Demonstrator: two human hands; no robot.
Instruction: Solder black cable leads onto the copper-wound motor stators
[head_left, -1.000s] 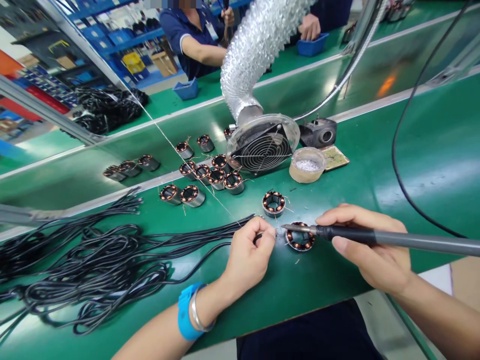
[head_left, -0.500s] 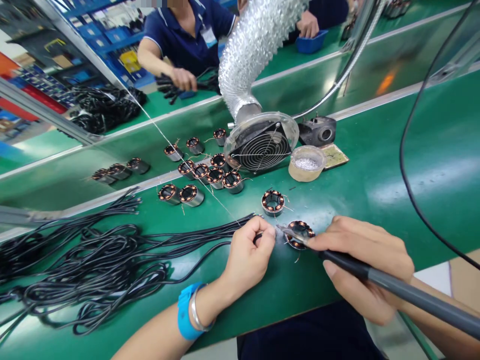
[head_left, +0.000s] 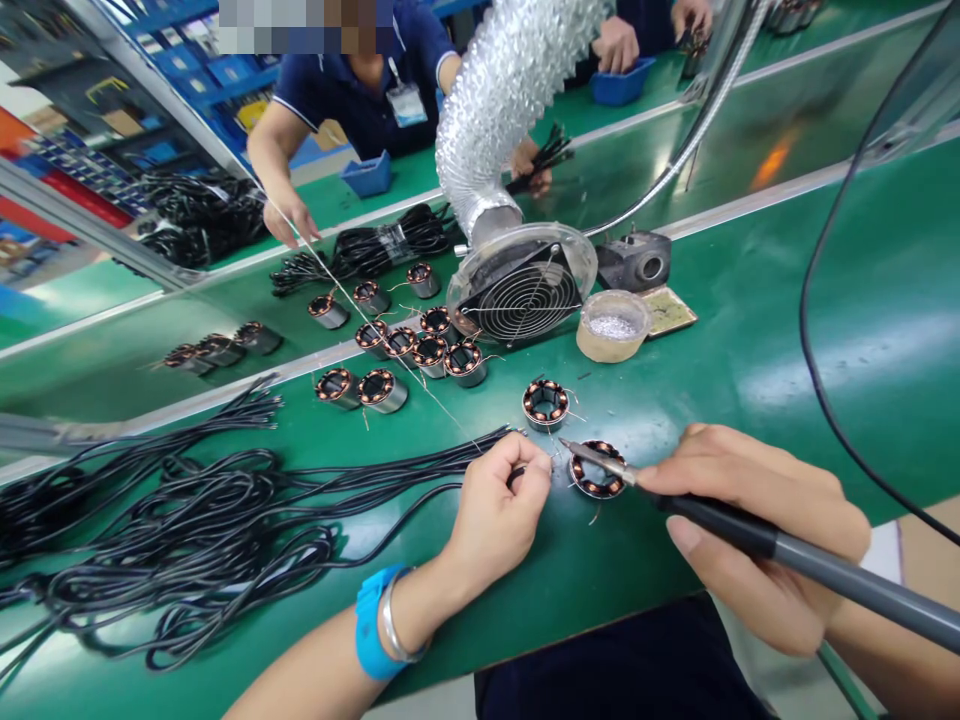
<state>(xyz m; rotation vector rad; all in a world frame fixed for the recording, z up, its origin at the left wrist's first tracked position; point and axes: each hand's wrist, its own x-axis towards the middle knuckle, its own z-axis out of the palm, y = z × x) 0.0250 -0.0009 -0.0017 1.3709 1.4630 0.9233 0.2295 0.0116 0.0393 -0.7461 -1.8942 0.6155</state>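
My left hand (head_left: 501, 505) is pinched closed on a black cable (head_left: 420, 507) near its end. A thin solder wire (head_left: 412, 375) slants down from the upper left to the same hand. My right hand (head_left: 757, 530) grips a soldering iron (head_left: 840, 572) by its dark handle. The iron's tip lies over the near copper-wound stator (head_left: 600, 491), just right of my left fingertips. Whether the tip touches a wire there is too small to tell. A second stator (head_left: 546, 423), with loose wire ends, stands just behind.
Several more stators (head_left: 384, 392) stand farther back left. A fume extractor fan (head_left: 529, 290) on a foil duct (head_left: 487, 120) stands behind, beside a round tub (head_left: 611, 340). Bundled black cables (head_left: 202, 530) cover the left bench. A co-worker's hand (head_left: 291, 222) shows beyond the partition.
My right hand and the iron have drawn back slightly to the right; my left hand has stayed put. Across the partition, the co-worker's hands have moved apart, one now holding cables near the duct.
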